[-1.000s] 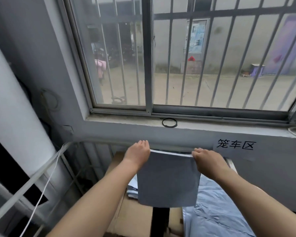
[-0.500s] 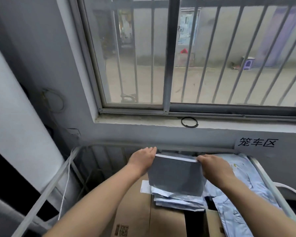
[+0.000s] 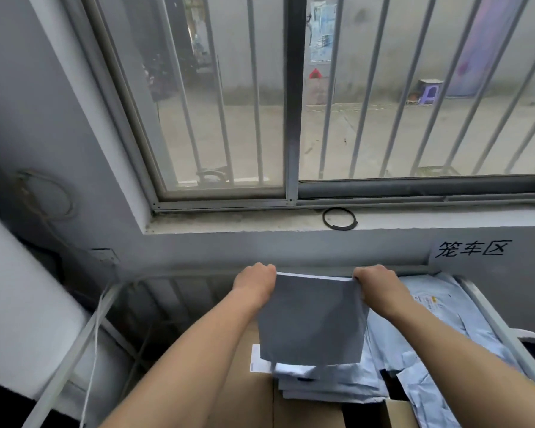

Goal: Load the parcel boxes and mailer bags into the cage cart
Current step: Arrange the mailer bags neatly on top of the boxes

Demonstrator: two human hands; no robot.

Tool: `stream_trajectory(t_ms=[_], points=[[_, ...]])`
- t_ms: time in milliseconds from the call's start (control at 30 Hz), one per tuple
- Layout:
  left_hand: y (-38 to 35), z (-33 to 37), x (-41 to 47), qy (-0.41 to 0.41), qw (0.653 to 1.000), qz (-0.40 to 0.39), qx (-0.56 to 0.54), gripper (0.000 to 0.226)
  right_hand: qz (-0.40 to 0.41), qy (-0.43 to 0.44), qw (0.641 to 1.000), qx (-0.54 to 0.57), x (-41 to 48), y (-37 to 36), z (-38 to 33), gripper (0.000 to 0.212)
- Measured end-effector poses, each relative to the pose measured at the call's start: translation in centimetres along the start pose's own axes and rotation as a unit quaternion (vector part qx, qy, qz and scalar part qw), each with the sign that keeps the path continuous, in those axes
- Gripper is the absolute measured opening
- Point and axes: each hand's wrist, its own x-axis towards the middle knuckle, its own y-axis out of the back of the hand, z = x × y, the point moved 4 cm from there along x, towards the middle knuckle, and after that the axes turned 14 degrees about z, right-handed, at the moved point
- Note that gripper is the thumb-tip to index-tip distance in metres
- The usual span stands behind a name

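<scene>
I'm holding the grey mailer bag [image 3: 312,322] flat between both hands, top edge running left-right, over the middle of the cage cart [image 3: 491,322]. Left hand [image 3: 255,281] pinches its top-left corner and right hand [image 3: 374,282] its top-right, fingers curled. The mailer stack [image 3: 322,387] on the cardboard box [image 3: 247,396] is directly below, so it should drop straight down.

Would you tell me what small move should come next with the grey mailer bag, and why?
Probably lower the mailer bag onto the stack of bags below and let go: the left hand and right hand pinch its top corners, and it hangs over that stack on the cardboard box.
</scene>
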Motion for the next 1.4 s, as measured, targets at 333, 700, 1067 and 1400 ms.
stream_trajectory(t_ms=[333, 700, 1067, 1400], points=[[3.6, -0.5, 8.0, -0.078, 0.984, 0.158, -0.03, 0.029, 0.173, 0.017, 0.983, 0.064, 7.2, 4.6, 4.3, 0.02], [-12.8, 4.4, -3.1, -0.276, 0.958, -0.068, -0.031, 0.063, -0.198, -0.006, 0.98, 0.001, -4.6, -9.8, 8.3, 0.024], [-22.8, 8.9, -1.2, -0.154, 0.98, -0.106, -0.074, 0.071, -0.186, -0.049, 0.981, -0.021, -4.2, -18.9, 7.5, 0.032], [-34.6, 8.4, 3.9, -0.015, 0.989, 0.028, -0.141, 0.105, -0.017, -0.019, 1.0, 0.012, 1.7, -27.8, 4.7, 0.067]])
